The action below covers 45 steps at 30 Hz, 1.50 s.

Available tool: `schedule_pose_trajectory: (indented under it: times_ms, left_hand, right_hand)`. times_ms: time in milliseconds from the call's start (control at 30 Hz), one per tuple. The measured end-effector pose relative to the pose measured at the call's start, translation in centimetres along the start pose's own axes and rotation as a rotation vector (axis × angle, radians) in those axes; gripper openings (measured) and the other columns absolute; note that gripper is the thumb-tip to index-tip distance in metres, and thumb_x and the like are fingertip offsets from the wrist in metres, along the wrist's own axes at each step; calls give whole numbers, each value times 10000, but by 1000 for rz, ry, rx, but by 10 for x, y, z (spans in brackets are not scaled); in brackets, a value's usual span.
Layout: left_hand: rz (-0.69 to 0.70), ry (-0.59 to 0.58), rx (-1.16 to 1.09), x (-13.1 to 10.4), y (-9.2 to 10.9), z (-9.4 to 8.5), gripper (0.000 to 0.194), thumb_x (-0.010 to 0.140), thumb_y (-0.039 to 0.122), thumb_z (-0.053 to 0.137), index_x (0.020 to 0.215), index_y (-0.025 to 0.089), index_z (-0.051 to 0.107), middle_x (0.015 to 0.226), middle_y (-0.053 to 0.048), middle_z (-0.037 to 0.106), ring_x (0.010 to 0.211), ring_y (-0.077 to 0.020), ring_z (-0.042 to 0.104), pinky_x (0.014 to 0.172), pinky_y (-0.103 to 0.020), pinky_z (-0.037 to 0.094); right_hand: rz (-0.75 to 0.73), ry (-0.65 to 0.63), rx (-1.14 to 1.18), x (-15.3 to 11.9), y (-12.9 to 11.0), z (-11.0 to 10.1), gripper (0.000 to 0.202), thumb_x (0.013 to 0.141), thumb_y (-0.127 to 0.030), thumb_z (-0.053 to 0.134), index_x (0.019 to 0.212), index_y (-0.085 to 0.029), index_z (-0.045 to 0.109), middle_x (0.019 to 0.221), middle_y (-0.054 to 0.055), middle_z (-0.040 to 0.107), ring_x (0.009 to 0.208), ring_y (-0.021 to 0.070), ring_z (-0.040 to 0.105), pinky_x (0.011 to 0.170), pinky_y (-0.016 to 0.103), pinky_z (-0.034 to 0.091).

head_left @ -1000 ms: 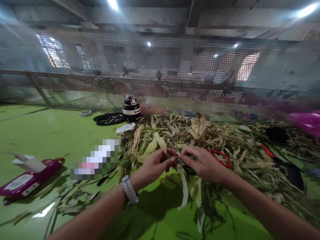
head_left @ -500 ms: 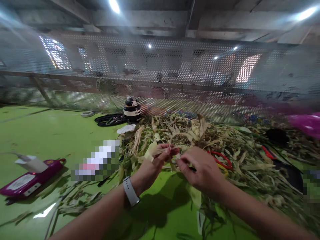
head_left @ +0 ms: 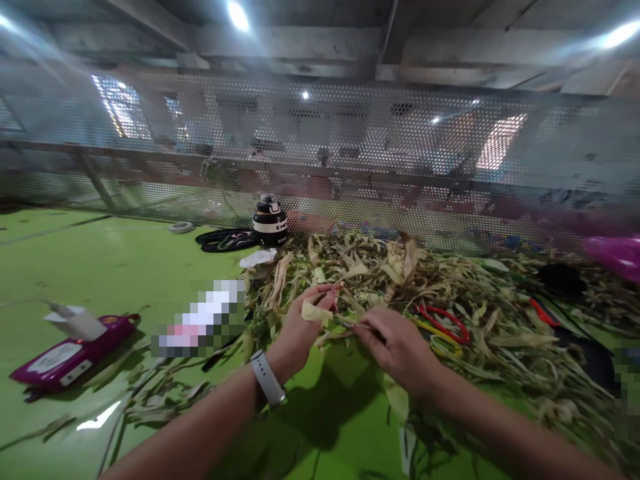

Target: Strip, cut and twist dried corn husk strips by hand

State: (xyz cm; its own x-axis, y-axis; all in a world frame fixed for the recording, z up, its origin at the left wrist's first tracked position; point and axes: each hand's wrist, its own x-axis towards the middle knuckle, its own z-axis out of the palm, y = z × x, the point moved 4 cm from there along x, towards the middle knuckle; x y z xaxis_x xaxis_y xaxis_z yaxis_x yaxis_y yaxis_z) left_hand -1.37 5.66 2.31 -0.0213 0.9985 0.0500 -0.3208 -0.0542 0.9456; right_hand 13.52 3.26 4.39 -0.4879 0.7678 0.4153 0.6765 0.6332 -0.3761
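Note:
My left hand [head_left: 300,327], with a pale watch strap on the wrist, pinches a pale yellow piece of dried corn husk [head_left: 317,313]. Just to its right, my right hand [head_left: 400,343] is closed, its fingers curled around something thin whose tip points at the husk; most of it is hidden. The two hands are close together above the front edge of a heap of dried corn husks [head_left: 360,260]. Beside the right hand, a red-handled tool [head_left: 453,333] and a yellow handle [head_left: 440,343] lie on the husks.
A black bottle [head_left: 270,221] stands behind, near the perforated screen [head_left: 350,153]. On the green table [head_left: 125,253] lie a purple power strip [head_left: 75,357] with a white plug [head_left: 77,323], a roll of tape [head_left: 181,227] and a white tissue [head_left: 259,257]. A pink bag [head_left: 615,257] is at far right.
The pale husk piece has folded over across the fingers of my left hand. My right hand has shifted slightly, staying close to the left. The whole view has moved a little.

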Motion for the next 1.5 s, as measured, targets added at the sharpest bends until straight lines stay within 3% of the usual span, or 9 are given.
schedule_pose_trajectory:
  times_ms: [200, 433, 733, 900, 1067, 1167, 1300, 1400, 1500]
  left_hand:
    - [-55, -222, -2, -4, -7, 6, 254, 727, 298, 677, 933, 154, 643, 858, -43, 643, 783, -137, 570, 700, -224, 447]
    - [-71, -358, 51, -12, -3, 12, 272, 758, 341, 646, 959, 158, 645, 956, -65, 669, 924, -194, 594, 813, -282, 462]
    - [49, -434, 98, -5, -9, 12, 344, 719, 306, 684, 1015, 169, 574, 828, -35, 648, 771, -161, 613, 751, -310, 499]
    - [155, -311, 221, -1, -6, 6, 246, 729, 294, 668, 920, 184, 561, 804, -6, 615, 727, -136, 598, 695, -271, 500]
    - [182, -196, 298, 0, 1, 1, 232, 732, 298, 655, 902, 161, 578, 795, -15, 626, 731, -139, 592, 697, -265, 485]
    - [159, -136, 266, 2, 0, -2, 253, 725, 309, 654, 907, 166, 553, 797, -17, 636, 733, -148, 603, 687, -276, 481]
    - [155, -74, 298, 6, -4, -4, 256, 703, 285, 669, 885, 174, 528, 732, 6, 626, 675, -136, 587, 634, -258, 467]
    - [166, -143, 365, 5, -6, -1, 235, 706, 264, 662, 878, 168, 534, 714, -2, 619, 636, -137, 575, 589, -249, 459]
    - [203, -345, 399, -2, -5, 8, 231, 747, 261, 626, 941, 165, 543, 820, -45, 638, 711, -163, 600, 640, -275, 484]
  right_hand:
    - [-20, 141, 53, 5, 5, -17, 163, 903, -293, 440, 851, -177, 542, 958, 85, 578, 910, 191, 527, 804, 311, 410]
    - [273, 38, 341, 5, 16, -8, 214, 883, -378, 444, 791, -190, 492, 621, -29, 506, 564, 116, 486, 529, 225, 385]
    - [574, -15, 769, 2, 19, 4, 183, 841, -381, 465, 777, -217, 417, 545, -83, 455, 361, 93, 507, 353, 201, 408]
    - [592, 44, 772, 4, 29, 11, 269, 792, -429, 548, 887, -207, 430, 550, -81, 487, 358, 74, 451, 346, 188, 372]
    - [542, 39, 728, 3, 33, 14, 629, 738, -353, 648, 1222, -169, 292, 619, -47, 588, 484, 111, 523, 458, 211, 401]
    - [435, 44, 461, 1, 28, 9, 364, 816, -320, 564, 1124, -177, 431, 696, -4, 628, 561, 130, 557, 536, 242, 419]
    - [31, 34, -116, -2, 7, 3, 138, 878, -209, 476, 849, -181, 607, 764, 49, 629, 720, 182, 559, 646, 294, 406]
    - [-220, 71, -390, -4, -5, 1, 164, 866, -122, 458, 887, -165, 615, 863, 82, 620, 836, 216, 530, 737, 332, 400]
    - [-281, 170, -414, -2, -8, -7, 162, 884, -126, 427, 910, -143, 586, 1046, 120, 597, 992, 233, 494, 868, 358, 365]
